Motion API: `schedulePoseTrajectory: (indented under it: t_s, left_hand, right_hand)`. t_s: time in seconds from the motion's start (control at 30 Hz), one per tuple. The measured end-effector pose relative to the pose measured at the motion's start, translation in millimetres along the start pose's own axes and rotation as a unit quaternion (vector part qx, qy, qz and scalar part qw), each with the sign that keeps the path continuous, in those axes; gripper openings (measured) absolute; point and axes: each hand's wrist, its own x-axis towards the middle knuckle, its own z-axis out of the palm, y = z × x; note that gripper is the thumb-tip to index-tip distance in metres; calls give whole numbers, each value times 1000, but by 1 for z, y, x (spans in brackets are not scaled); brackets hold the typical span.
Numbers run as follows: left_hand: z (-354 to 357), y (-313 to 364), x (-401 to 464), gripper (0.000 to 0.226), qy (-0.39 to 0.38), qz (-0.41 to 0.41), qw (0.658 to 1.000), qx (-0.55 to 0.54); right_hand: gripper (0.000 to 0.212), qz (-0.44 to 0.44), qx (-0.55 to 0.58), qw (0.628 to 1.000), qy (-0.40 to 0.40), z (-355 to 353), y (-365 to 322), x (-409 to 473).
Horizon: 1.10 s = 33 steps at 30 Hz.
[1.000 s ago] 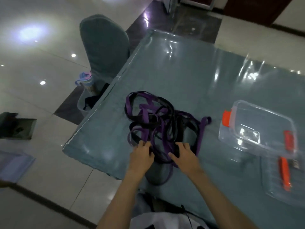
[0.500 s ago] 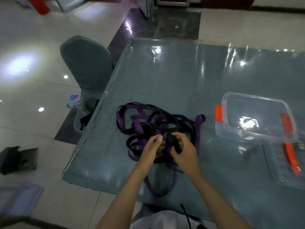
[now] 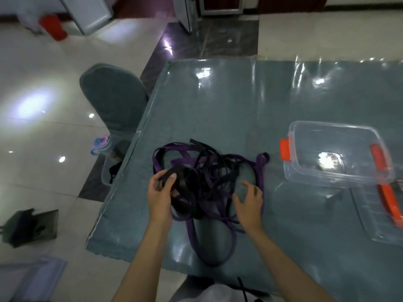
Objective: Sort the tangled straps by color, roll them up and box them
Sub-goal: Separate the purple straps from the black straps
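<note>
At the bottom of the frame, two bare arms reach up from the near edge of the table (image 3: 218, 101). The table has a grey-blue cloth under a shiny clear cover.

The left hand (image 3: 160, 192) is in the middle of the frame, at the left side of the pile. Its fingers (image 3: 158, 179) and thumb curl around a loop of black strap (image 3: 185, 184) and hold it. The right hand (image 3: 249, 201) is at the right side of the pile. Its fingers are spread out and loose and grip nothing. I cannot tell if they touch the table or the straps.

The straps are one messy pile in the middle of the frame, on the left half of the table. They are flat, thin bands in two colors, black and purple. They cross over and under each other in many loops. The black ones bunch up mostly in the middle. One long purple strap (image 3: 260, 177) loops out on the right side of the pile. Another purple loop hangs down toward the near table edge.

To the right of the pile sits a clear plastic box (image 3: 340, 155) with orange clips. Its clear lid (image 3: 383, 221) lies just below it at the right edge of the frame.

Farther up on the left, a grey-blue chair (image 3: 113, 99) stands beside the table on the shiny white floor (image 3: 32, 83).
</note>
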Motion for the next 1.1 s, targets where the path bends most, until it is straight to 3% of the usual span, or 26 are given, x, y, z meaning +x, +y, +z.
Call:
schedulePoseTrajectory:
  t_s: [0.17, 0.33, 0.43, 0.53, 0.63, 0.73, 0.87, 0.97, 1.1]
  left_hand:
    - [-19, 11, 24, 63, -60, 13, 989, 133]
    - [-35, 0, 38, 67, -134, 43, 953, 270]
    - [-49, -4, 46, 64, -149, 56, 943, 292]
    - [-64, -6, 57, 58, -149, 81, 943, 286]
    - [-72, -5, 63, 57, -155, 73, 949, 264]
    - [-71, -5, 65, 59, -169, 59, 949, 258]
    - [-65, -8, 70, 59, -203, 76, 937, 274]
    - [-61, -7, 77, 61, -214, 92, 925, 300]
    - [-53, 0, 86, 65, -229, 97, 913, 324]
  right_hand:
    - [58, 85, -38, 995, -40, 12, -4, 26]
    - [61, 198, -176, 962, -58, 32, -25, 48]
    - [57, 181, -205, 961, -43, 45, -39, 58]
    - [58, 161, -222, 961, 28, 51, -46, 67]
    - [94, 178, -171, 968, 45, 51, -48, 76]
    - [112, 193, -205, 959, -15, 47, -48, 87]
    - [115, 199, -281, 938, -43, 40, -47, 103]
    - [104, 182, -315, 930, -46, 31, -47, 108]
    - [97, 144, -263, 951, -73, 19, -50, 113]
